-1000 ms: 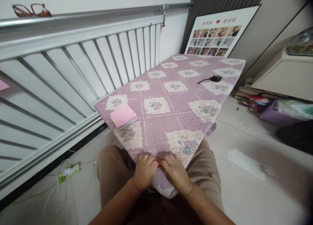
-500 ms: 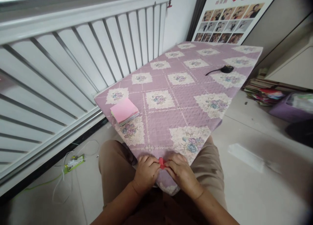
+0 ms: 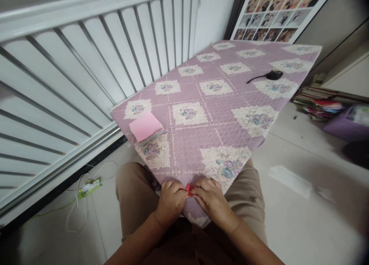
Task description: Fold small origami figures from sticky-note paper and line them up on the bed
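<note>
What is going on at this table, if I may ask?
A seated person pinches a small red paper with the left hand and the right hand at the near corner of a table with a purple flowered cloth. A pink paper stack lies apart on the cloth, to the left.

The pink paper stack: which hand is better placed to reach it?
Probably the left hand: the pink paper stack lies on the table to its side, while the right hand would have to cross over. Both hands pinch the small red paper.
</note>
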A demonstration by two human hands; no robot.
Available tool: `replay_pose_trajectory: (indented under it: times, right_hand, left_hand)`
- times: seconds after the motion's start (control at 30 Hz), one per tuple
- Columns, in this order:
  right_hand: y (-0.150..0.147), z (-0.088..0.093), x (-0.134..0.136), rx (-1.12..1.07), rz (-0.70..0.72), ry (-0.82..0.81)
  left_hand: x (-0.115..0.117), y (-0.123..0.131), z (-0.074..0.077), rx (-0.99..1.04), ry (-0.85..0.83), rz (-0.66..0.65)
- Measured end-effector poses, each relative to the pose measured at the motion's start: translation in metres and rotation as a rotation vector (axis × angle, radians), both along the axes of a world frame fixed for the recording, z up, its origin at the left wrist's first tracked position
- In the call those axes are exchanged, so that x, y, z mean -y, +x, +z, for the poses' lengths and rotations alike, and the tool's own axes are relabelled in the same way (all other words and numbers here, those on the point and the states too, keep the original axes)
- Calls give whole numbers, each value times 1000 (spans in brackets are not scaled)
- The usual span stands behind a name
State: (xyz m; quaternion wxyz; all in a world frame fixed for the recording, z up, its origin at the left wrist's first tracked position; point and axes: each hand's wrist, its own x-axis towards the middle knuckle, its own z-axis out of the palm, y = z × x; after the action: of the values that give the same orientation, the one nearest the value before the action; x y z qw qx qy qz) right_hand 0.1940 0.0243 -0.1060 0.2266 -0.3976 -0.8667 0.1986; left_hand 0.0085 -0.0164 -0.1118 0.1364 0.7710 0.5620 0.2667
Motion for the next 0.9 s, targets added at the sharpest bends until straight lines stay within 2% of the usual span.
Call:
replay_pose_trajectory:
  times: [0.17,0.3,0.67,0.9]
  right_hand:
    - [-4,0,0,28,-57,-13]
    - [-5,-1,0,39,-104,-13]
    - [-4,-1,1,123,-224,15]
    - [-11,4,1,166,-277,16]
  left_hand:
    - [1,7,10,-39,-178,148]
    - [-5,10,19,-76,-322,212]
    - [-18,10,34,-196,-458,199]
    - [-20,11,36,-242,-481,185]
